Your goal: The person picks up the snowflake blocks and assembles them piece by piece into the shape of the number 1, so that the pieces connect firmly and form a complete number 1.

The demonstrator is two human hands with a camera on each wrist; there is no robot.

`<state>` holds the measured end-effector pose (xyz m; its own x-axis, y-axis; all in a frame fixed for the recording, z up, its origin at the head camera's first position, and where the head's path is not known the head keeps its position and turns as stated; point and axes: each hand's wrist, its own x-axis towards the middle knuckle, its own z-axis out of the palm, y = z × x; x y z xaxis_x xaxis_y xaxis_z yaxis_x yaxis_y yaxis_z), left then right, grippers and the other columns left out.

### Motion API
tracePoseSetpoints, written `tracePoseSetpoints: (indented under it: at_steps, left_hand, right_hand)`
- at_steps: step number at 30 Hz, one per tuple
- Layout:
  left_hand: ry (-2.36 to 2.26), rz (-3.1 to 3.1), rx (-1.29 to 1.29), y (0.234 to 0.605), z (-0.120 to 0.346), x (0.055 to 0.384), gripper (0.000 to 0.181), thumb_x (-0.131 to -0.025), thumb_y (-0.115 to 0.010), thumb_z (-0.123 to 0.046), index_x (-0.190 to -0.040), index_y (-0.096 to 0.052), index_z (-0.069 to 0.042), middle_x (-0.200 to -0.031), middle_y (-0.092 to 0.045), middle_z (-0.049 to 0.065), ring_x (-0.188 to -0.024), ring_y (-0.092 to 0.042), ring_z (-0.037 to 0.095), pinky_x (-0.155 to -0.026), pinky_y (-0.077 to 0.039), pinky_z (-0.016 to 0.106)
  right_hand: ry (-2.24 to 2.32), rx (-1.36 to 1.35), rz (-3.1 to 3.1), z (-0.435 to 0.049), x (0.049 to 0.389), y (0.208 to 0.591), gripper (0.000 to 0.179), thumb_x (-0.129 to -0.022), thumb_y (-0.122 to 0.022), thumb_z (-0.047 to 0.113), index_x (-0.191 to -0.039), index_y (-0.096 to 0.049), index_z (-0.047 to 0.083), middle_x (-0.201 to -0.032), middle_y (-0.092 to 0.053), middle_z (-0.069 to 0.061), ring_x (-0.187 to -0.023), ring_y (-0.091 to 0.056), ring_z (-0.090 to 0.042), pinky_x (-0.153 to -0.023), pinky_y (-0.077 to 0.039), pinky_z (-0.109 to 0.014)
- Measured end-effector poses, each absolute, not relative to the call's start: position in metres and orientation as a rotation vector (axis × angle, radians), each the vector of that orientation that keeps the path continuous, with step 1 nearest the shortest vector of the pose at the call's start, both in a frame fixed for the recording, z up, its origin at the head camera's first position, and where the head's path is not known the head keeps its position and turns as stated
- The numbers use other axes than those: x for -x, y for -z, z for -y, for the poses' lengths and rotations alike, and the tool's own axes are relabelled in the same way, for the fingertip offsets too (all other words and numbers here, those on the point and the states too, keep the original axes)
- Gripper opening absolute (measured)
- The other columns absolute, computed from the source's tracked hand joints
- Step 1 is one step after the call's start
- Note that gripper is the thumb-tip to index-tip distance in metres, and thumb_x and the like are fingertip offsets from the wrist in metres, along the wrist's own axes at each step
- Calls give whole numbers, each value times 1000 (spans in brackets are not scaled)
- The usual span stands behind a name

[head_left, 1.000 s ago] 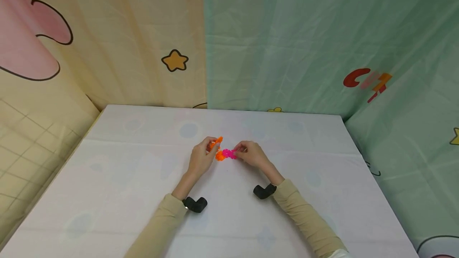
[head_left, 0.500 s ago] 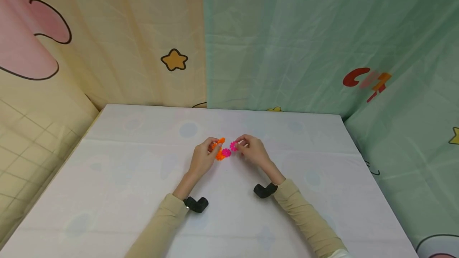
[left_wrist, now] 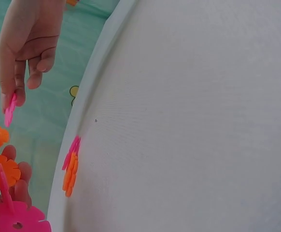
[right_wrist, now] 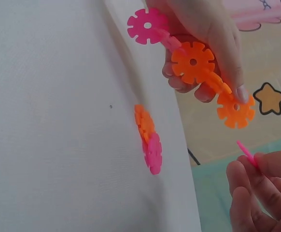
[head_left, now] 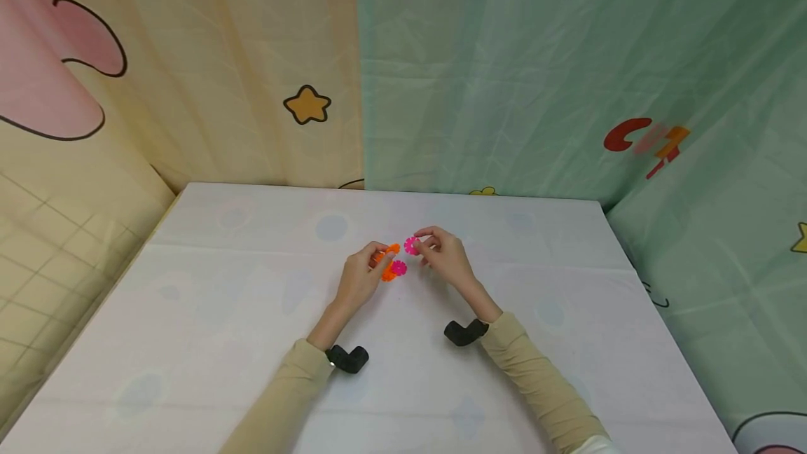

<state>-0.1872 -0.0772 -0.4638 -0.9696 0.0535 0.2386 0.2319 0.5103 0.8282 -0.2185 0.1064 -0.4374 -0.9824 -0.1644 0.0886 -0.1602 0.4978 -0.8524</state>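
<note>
My left hand grips a chain of notched plastic building discs, pink at one end and orange at the other, slotted crosswise into each other. In the head view the hand hides most of the chain. Between thumb and fingertips, my right hand pinches a single pink disc. This disc is apart from the orange end disc of the chain, with a small gap between them. Below the hands, loose orange and pink discs lie overlapping on the table.
A white patterned cloth covers the table, whose far edge meets a beige and green printed curtain. Each wrist wears a black camera mount, one left and one right.
My right hand has lifted the pink disc away from the loose discs and moved it up and farther back. My left hand has shifted slightly right with the chain.
</note>
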Motion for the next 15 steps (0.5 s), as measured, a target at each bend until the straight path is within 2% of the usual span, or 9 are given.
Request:
tracePoseSetpoints:
  at_steps: [8, 15]
  left_hand:
    - [1447, 2583, 286, 463, 76, 187, 21, -94, -63, -26, -104, -66, -8, -78, -66, 8, -64, -53, 14, -56, -45, 21]
    - [1383, 2596, 314, 462, 74, 187, 18, -94, -62, -25, -100, -65, -8, -75, -64, 4, -62, -52, 13, -55, -44, 20]
  right_hand:
    - [1621, 321, -2687, -105, 216, 430, 26, -94, -61, 16, -118, -64, 5, -88, -68, -24, -69, -66, -38, -56, -49, -19]
    - [1637, 324, -2666, -103, 215, 430, 25, -94, -61, 16, -116, -66, 5, -87, -68, -25, -70, -66, -40, -55, -49, -18]
